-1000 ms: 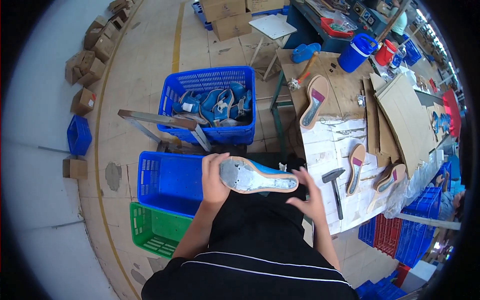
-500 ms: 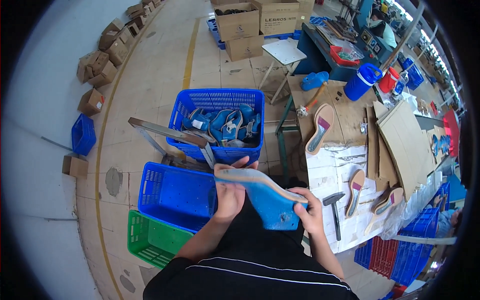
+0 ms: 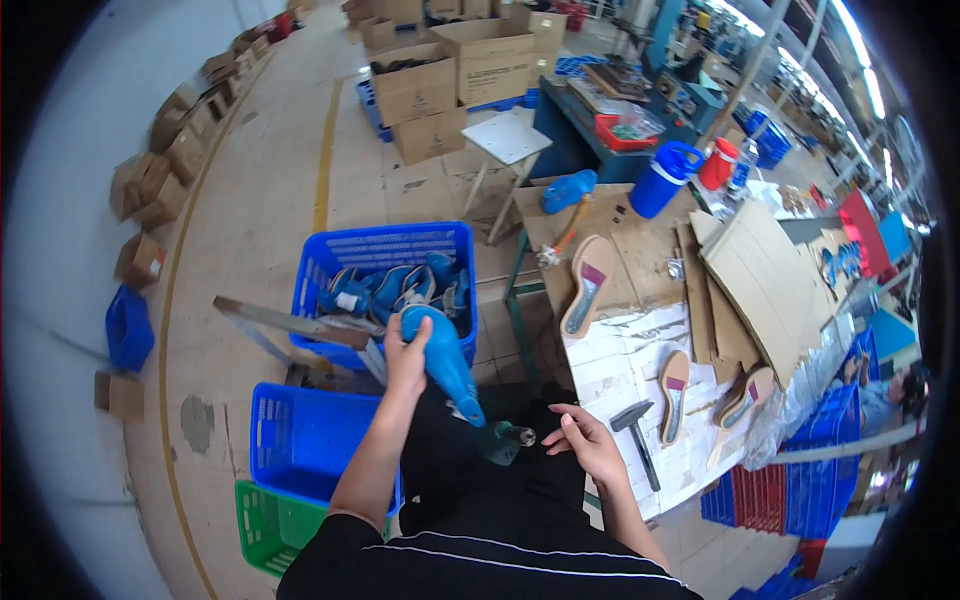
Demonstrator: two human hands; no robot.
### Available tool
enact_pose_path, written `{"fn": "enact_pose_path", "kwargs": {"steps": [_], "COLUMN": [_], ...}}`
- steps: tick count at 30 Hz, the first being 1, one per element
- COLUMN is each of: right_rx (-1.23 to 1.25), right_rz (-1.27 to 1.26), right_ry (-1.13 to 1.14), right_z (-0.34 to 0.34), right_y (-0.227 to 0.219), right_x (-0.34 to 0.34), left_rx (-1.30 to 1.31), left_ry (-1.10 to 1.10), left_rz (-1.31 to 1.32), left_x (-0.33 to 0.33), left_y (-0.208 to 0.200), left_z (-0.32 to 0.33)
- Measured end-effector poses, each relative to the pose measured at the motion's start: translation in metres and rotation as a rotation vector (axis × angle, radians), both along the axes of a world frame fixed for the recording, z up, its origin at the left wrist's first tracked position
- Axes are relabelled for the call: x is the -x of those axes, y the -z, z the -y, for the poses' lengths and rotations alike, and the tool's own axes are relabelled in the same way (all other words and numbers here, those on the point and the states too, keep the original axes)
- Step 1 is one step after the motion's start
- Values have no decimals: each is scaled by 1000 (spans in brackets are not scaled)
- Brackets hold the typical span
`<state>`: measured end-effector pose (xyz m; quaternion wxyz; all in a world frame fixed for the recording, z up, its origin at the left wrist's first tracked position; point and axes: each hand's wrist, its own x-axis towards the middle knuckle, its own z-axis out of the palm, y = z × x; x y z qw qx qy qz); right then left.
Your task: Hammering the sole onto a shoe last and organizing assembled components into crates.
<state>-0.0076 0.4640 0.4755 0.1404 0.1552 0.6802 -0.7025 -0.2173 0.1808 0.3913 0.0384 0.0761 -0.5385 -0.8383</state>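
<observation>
A blue shoe last [image 3: 446, 372] is gripped in my left hand [image 3: 404, 360], thumb lying along its top. It hangs tilted, its narrow end pointing down toward my lap. My right hand [image 3: 588, 446] holds nothing, its fingers apart and partly bent. Between my hands and just below the last, a green metal stand [image 3: 500, 445] with a short pin at its tip rises in front of my dark trousers. On the workbench right of my right hand lies a hammer [image 3: 637, 432]. Three insole pieces rest beyond it, including a larger one [image 3: 588, 280].
A blue crate [image 3: 462, 240] of blue lasts stands ahead, behind a metal rail [image 3: 285, 320]. Nearer left are a blue crate [image 3: 262, 425] and a green crate [image 3: 250, 520]. Cardboard sheets [image 3: 765, 285] and a blue jug [image 3: 660, 185] sit on the workbench [image 3: 625, 350].
My right hand has let go of the last and opened. My left hand has turned the last from crosswise to pointing down. The green stand has come into sight; the view has shifted.
</observation>
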Motion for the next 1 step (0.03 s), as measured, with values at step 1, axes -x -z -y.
{"fn": "enact_pose_path", "kwargs": {"steps": [1], "right_rx": [-32], "right_rz": [15], "right_ry": [13], "right_z": [-9], "right_y": [7], "right_x": [-6], "left_rx": [90], "left_ry": [25], "left_rz": [-44], "left_x": [15], "left_y": [21], "left_z": [11]}}
